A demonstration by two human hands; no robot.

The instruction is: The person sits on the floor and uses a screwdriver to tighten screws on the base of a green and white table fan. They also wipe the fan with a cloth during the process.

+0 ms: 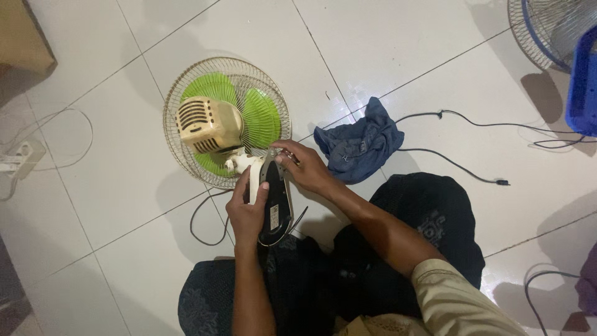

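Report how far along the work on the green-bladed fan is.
Done: the small fan with green blades and a wire grille lies face down on the white tiled floor, its cream motor housing up. In hand: the left hand grips the black oval base at the white neck; the right hand works at the base's upper end. Left: base and neck are not visibly settled. The blue cloth lies unused.

Looking down at white glossy tile floor, thin dark grout lines running diagonal. I see soft glare on tiles, light from overhead (source out of frame). Brown cardboard box at top left corner. White power strip at left edge, thin pale cord looping beside it. Crumpled blue cloth mid-floor. Black cable trails right. Second wire grille and blue crate top right.
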